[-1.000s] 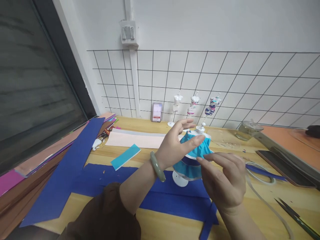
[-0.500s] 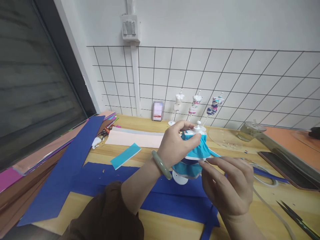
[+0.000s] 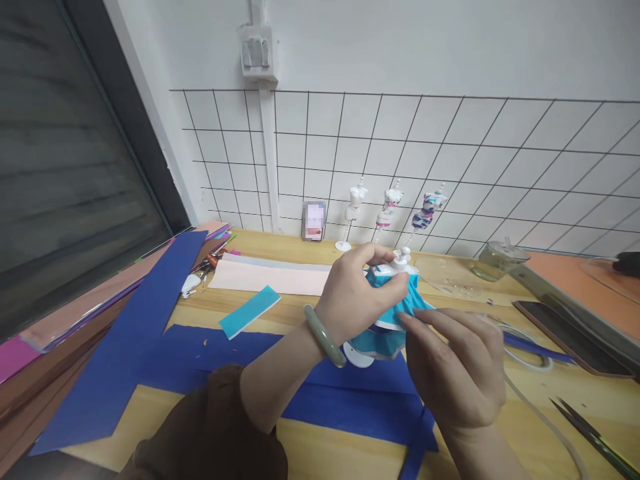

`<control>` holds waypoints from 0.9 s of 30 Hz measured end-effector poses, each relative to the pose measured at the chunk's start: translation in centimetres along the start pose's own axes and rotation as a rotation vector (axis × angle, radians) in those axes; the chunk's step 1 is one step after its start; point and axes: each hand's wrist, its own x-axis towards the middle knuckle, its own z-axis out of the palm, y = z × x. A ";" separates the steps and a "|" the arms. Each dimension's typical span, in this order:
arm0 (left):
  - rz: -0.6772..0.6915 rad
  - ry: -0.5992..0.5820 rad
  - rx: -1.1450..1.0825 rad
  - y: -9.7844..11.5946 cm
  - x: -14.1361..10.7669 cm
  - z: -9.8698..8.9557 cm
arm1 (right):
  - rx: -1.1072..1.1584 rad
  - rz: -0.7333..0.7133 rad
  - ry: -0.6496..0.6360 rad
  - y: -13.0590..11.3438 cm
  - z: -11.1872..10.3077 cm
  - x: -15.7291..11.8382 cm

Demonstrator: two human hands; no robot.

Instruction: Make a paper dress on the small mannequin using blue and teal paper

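Observation:
A small white mannequin (image 3: 401, 261) wears a turquoise dress (image 3: 381, 344) in tiers with white edges, and it leans toward my right. My left hand (image 3: 353, 283), with a pale green bangle (image 3: 324, 337) on the wrist, is wrapped round the mannequin's upper body. The thumb presses on the front of the bodice. At the right edge of the upper turquoise tier, the fingertips of my right hand (image 3: 457, 367) are pinched together on the hem. Part of the tier is hidden behind those fingers. The mannequin's round white base (image 3: 358, 355) shows below the skirt.
Dark blue paper strips (image 3: 350, 413) lie under my hands. A turquoise strip (image 3: 250, 312) and a pale pink strip (image 3: 267, 277) are at left. Three mannequins (image 3: 354, 203) stand by the wall near a phone (image 3: 314, 221). Scissors (image 3: 590, 433) lie at right, a lidded glass (image 3: 500, 260) behind.
The mannequin has tilted further, its neck shifting right and slightly down. My right fingertips have risen a little along the upper tier's hem. My left hand keeps its hold.

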 end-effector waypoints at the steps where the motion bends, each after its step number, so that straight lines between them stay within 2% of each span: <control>1: 0.000 -0.002 -0.003 0.0 0.0 0.0 | -0.004 -0.006 -0.003 0.0 0.0 0.1; 15: -0.031 0.002 -0.011 -0.4 0.2 -0.1 | 0.040 -0.068 -0.013 0.2 0.4 -0.1; 27: -0.033 -0.112 -0.024 -0.7 0.6 -0.9 | 0.082 -0.061 -0.036 0.8 0.9 -0.7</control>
